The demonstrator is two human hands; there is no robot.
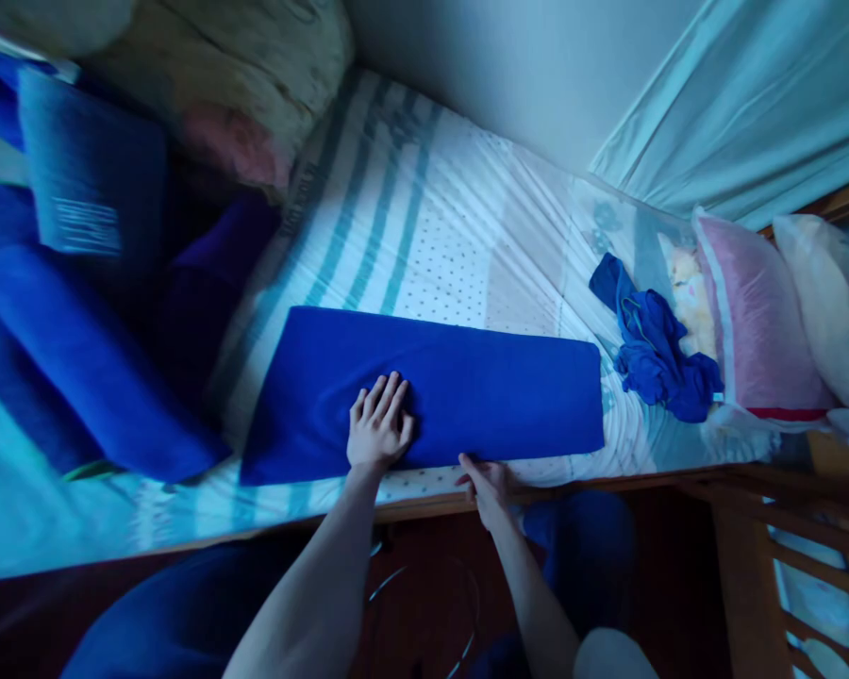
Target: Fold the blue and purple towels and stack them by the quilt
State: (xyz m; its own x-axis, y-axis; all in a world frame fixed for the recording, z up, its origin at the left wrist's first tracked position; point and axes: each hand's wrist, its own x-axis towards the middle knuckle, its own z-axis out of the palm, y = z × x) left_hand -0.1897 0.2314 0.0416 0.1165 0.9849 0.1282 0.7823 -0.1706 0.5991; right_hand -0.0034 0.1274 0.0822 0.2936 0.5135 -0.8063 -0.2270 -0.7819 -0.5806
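Observation:
A blue cloth [467, 387], folded into a long flat piece, lies along the near side of the bed. My left hand [380, 424] rests palm down on its middle, with the fingers stretched out and a few soft creases around them. At the near edge of the cloth is my right hand [488, 481], its index finger extended to the edge and the other fingers loosely bent. No fabric shows gripped in either hand. Just past the cloth's right end sits a crumpled blue garment [655, 354].
Folded blue clothes [91, 349] and a denim piece [95, 170] are piled at left, before a large pale bag [255, 66]. A pink pillow [764, 321] stands at right by a pale curtain [750, 113]. The wooden bed edge [424, 509] runs along the front.

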